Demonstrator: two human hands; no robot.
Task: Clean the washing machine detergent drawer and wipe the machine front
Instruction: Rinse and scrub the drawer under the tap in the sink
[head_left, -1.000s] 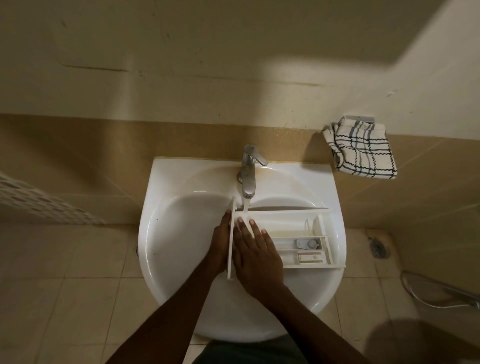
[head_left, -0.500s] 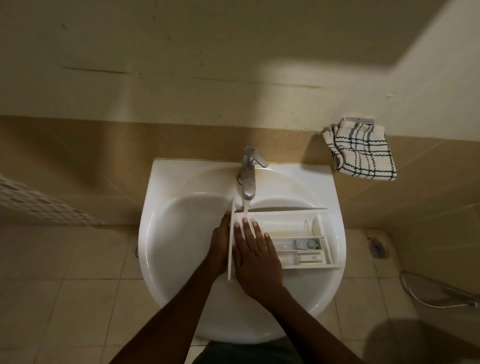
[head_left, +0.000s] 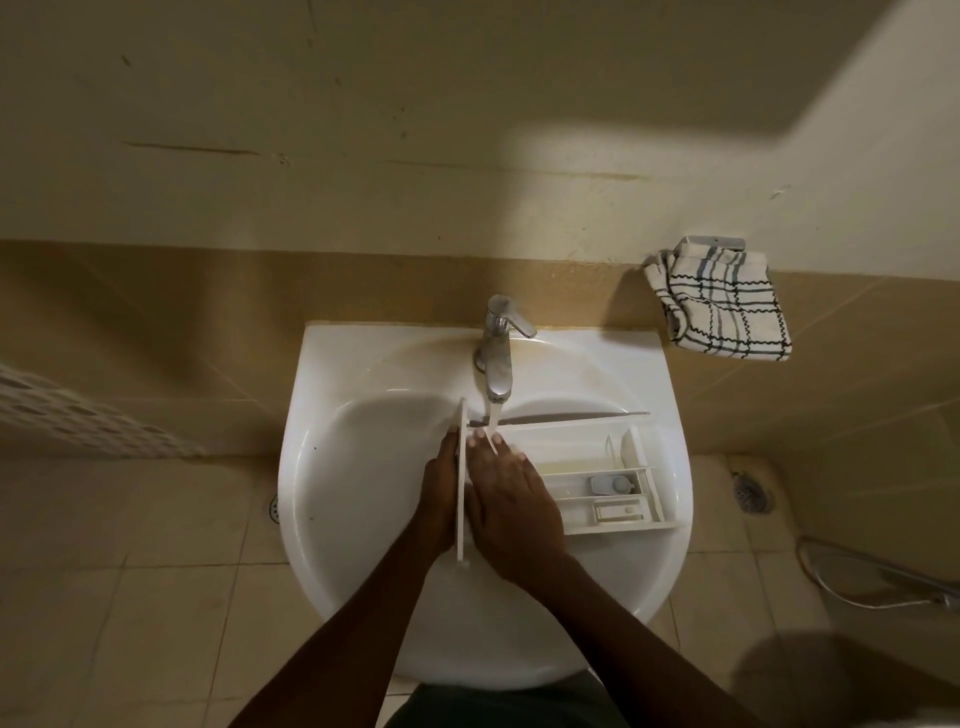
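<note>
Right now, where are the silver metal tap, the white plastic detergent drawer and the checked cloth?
silver metal tap (head_left: 497, 364): head view, on its spout.
white plastic detergent drawer (head_left: 566, 448): head view, floor of its largest compartment.
white dark-checked cloth (head_left: 722, 312): head view, middle of the fabric.

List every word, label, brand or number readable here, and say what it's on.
None can be read. The detergent drawer, the tap and the checked cloth show no legible print. Any marks on the drawer's small inserts are too small to tell.

Tiled bathroom: washbasin, tap.
</note>
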